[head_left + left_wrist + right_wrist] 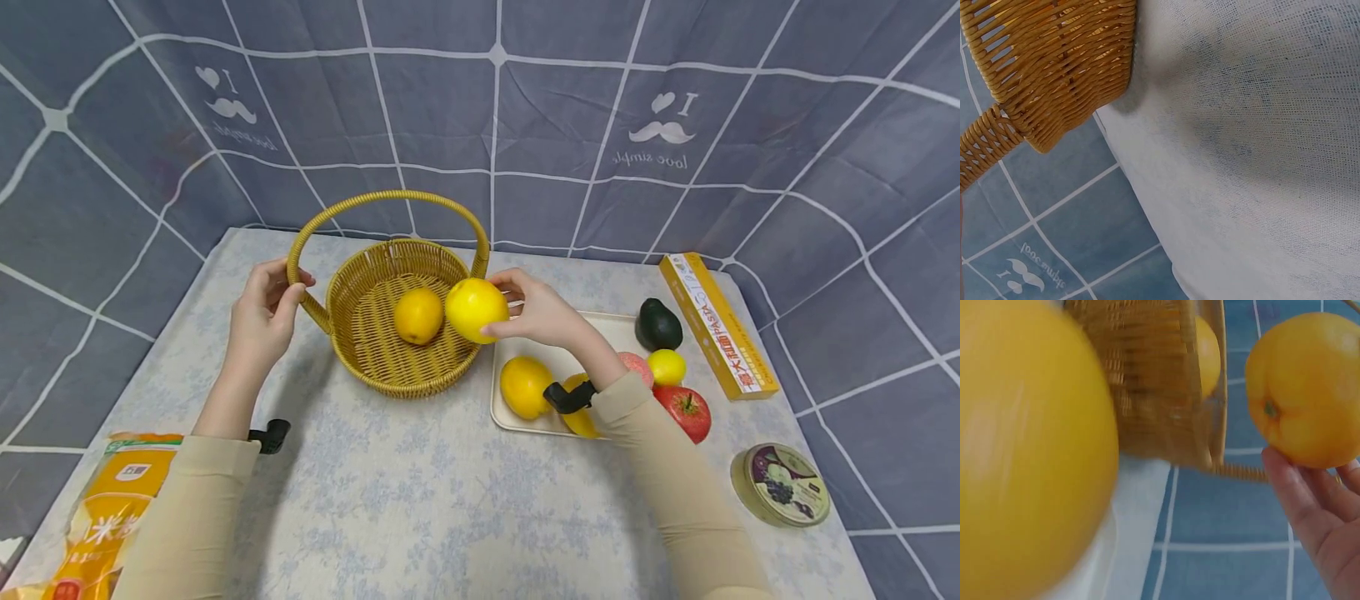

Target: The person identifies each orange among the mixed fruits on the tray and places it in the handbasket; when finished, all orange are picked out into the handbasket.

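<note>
A woven wicker basket point(360, 358) stands on the cloth-covered table, an orange point(418, 316) lying inside it. My left hand point(262, 317) pinches the left side of its tall arched handle point(390, 196) between thumb and fingers. In the left wrist view the basket wall point(1072, 75) fills the upper left corner. My right hand point(543, 315) holds a second orange point(476, 310) at the basket's right rim, close to the handle. The right wrist view shows this orange point(1310, 394) on the fingertips, beside the basket point(1141, 406); a large yellow fruit point(1029, 456) looms blurred in front.
Right of the basket, a cream tray point(517, 427) bears yellow fruits point(525, 387), partly under my right forearm. Beyond lie an avocado point(658, 325), a lemon point(667, 367), a red fruit point(686, 413), a pasta box point(720, 325) and a round tin point(783, 485). An orange packet point(112, 508) lies front left.
</note>
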### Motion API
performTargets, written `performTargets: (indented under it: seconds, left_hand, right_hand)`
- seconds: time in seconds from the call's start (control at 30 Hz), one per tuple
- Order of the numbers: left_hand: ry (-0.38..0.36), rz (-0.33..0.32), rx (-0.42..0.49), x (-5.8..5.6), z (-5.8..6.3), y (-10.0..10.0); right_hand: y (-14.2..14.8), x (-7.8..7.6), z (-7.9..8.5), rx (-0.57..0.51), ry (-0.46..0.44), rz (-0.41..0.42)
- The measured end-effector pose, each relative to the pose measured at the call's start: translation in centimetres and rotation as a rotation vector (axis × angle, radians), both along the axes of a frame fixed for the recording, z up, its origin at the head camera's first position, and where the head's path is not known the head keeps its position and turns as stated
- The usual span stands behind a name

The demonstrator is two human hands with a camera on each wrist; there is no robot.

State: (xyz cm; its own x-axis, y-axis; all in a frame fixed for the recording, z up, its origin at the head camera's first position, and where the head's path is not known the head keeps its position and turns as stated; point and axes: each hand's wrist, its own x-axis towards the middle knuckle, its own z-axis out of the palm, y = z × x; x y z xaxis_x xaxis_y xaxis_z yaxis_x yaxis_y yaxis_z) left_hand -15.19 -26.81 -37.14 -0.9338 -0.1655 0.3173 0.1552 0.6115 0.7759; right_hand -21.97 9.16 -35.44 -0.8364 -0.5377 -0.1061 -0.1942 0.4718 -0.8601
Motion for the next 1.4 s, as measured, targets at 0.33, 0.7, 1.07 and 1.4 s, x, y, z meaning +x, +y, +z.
performTargets:
  seconds: [0.33,0.7,1.07,1.4]
  left_hand:
    - [-0.001,-0.001,0.004,-0.1,-0.4,-0.1]
    - [0.012,-0.009,0.016,0.1,-0.4,-0.1]
    - [0.027,0.001,0.008,0.1,-0.2,0.0]
    - [0.049,-0.016,0.019,0.0,-0.3,0.0]
  right_hand:
    - [-5.3,1.5,-1.4,0.033,-0.029,0.006]
    - [-10.0,4.2,-4.1,0.230,0.128,0.007]
    - [-11.6,5.4,-5.5,0.311,0.250,-0.009]
    - [-11.4,5.6,-5.8,0.281,0.270,-0.016]
